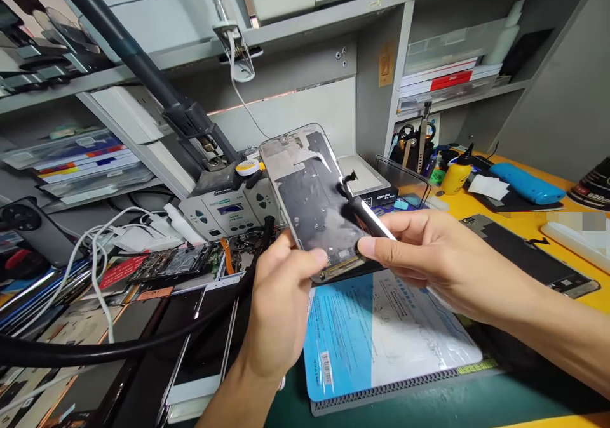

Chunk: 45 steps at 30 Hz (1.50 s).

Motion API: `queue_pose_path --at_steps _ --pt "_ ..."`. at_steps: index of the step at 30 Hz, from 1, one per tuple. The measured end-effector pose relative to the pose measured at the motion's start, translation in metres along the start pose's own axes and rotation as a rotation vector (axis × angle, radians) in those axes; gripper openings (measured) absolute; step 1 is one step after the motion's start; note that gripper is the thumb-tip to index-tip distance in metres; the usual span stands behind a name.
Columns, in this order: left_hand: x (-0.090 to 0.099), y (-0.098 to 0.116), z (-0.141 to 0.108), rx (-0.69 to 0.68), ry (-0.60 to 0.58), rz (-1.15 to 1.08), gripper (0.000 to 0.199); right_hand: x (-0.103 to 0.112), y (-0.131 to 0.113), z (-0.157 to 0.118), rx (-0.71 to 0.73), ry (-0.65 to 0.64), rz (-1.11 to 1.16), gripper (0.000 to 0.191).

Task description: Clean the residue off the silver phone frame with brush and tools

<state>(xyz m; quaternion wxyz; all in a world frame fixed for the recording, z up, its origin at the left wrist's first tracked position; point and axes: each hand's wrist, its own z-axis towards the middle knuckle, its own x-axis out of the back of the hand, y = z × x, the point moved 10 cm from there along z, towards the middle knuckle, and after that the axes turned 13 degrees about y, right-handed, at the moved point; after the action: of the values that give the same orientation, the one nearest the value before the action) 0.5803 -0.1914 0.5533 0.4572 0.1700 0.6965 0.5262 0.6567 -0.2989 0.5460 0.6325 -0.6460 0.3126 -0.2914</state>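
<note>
My left hand (281, 294) grips the lower left edge of a phone screen assembly (312, 206), its thumb lying over the bottom edge. The phone screen is tilted up with its grey, smudged inner side facing me, with small flecks on it. Between the thumb and fingers of my right hand (419, 250) is a slim tool with a dark and silver handle and a pale curved tip, apparently tweezers (372, 217). The tip lies over the phone screen's upper right part. My right thumb is at the screen's lower right corner. Below lies a blue and white printed packet (343, 339).
On the left, several phone parts (204, 339) lie beside a grey soldering station (229, 209), and a thick black cable (143, 348) crosses them. Another phone panel (519, 250), a yellow bottle (457, 173) and a blue tool (527, 183) lie on the right. Shelves (452, 91) stand behind.
</note>
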Motion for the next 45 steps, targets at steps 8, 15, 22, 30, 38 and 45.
queue_pose_path --at_steps 8,15,22,30,38,45 --pt "0.018 -0.005 0.002 -0.107 -0.032 0.453 0.011 -0.008 -0.011 -0.006 0.062 -0.069 0.069 0.027" --pt "0.019 -0.003 0.004 -0.103 -0.03 0.551 0.015 -0.01 -0.01 -0.004 0.066 -0.074 0.068 0.022" --pt "0.019 -0.003 0.005 -0.07 -0.082 0.592 0.024 -0.007 -0.001 -0.002 0.028 -0.064 0.022 0.021" --pt "0.023 -0.008 0.008 -0.023 -0.102 0.605 0.016 -0.004 0.0 0.0 0.048 -0.044 -0.09 0.035" --pt "0.02 -0.005 0.004 -0.053 -0.077 0.688 0.026 0.0 -0.002 0.0 0.086 0.023 -0.125 0.021" --pt "0.013 -0.008 -0.001 -0.002 -0.109 0.74 0.03 -0.003 -0.005 0.0 0.042 0.059 -0.175 0.031"
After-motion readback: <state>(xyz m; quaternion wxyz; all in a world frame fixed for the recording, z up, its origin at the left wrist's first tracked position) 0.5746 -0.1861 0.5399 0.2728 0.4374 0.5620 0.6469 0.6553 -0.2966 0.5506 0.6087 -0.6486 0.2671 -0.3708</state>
